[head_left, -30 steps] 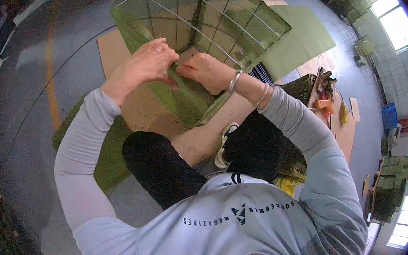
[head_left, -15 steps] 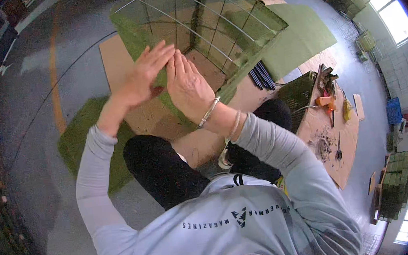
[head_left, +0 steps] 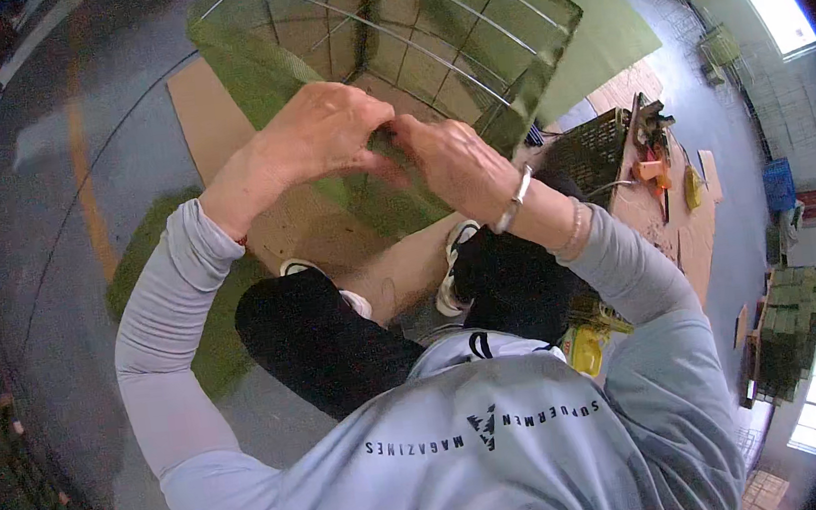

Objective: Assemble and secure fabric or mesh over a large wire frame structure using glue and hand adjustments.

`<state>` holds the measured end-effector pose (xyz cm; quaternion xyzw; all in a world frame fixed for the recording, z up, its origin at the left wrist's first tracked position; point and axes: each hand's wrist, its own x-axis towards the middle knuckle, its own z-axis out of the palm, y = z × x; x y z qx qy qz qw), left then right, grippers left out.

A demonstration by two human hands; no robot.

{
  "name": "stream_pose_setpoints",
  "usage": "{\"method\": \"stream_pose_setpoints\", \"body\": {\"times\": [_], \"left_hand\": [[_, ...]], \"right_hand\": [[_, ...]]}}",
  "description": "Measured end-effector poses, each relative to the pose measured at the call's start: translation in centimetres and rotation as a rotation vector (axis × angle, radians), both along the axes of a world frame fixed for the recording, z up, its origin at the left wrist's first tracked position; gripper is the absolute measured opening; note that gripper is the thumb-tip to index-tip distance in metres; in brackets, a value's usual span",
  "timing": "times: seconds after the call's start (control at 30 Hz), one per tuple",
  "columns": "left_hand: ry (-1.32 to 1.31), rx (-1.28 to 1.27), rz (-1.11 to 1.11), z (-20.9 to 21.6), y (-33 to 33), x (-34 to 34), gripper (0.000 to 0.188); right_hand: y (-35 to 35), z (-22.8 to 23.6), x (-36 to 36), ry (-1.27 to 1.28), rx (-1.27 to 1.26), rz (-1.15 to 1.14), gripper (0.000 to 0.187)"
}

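In front of me stands a box-shaped wire frame (head_left: 418,37) lined with green mesh fabric (head_left: 239,48), its rim wires showing along the top. Both my hands meet over its near rim, fingers curled and fingertips almost touching. My left hand (head_left: 328,128) is bent round the fabric edge, its thumb side toward the right hand. My right hand (head_left: 458,164), with a bracelet at the wrist, pinches beside it. A dark green bit of fabric shows between them; most of the gripped edge is hidden under the fingers.
Cardboard sheets (head_left: 200,107) lie under the frame. Green fabric sheets (head_left: 604,31) spread at far right and by my left knee. To the right, a dark crate (head_left: 593,153) stands beside a board holding an orange tool (head_left: 653,170) and a yellow item (head_left: 693,190).
Both hands went from flat, outstretched fingers above the frame to curled fingers at its near rim. The frame appears larger and nearer in the picture.
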<state>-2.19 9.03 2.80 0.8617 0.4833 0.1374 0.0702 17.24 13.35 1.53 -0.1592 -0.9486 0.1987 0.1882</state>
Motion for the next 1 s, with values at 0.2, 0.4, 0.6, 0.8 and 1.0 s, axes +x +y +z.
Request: {"method": "stream_pose_setpoints", "body": {"times": [0.2, 0.4, 0.6, 0.8, 1.0], "left_hand": [[0.334, -0.509, 0.079, 3.5, 2.6, 0.8, 0.087], [-0.255, -0.573, 0.025, -0.1, 4.4, -1.5, 0.08], [-0.64, -0.804, 0.118, 0.0, 5.1, -1.9, 0.096], [-0.97, -0.801, 0.15, 0.9, 4.6, -2.3, 0.098], [-1.256, -0.162, 0.232, -0.2, 2.1, -1.6, 0.06]], "right_hand": [[0.8, 1.3, -0.5, -0.06, -0.236, -0.015, 0.027], [1.2, 1.5, -1.4, -0.128, -0.293, -0.1, 0.029], [1.4, 0.4, -3.4, 0.036, 0.034, -0.09, 0.016], [2.3, 0.5, -3.2, 0.03, -0.23, -0.085, 0.023], [1.0, 3.8, -1.3, -0.109, -0.124, -0.239, 0.029]]}}
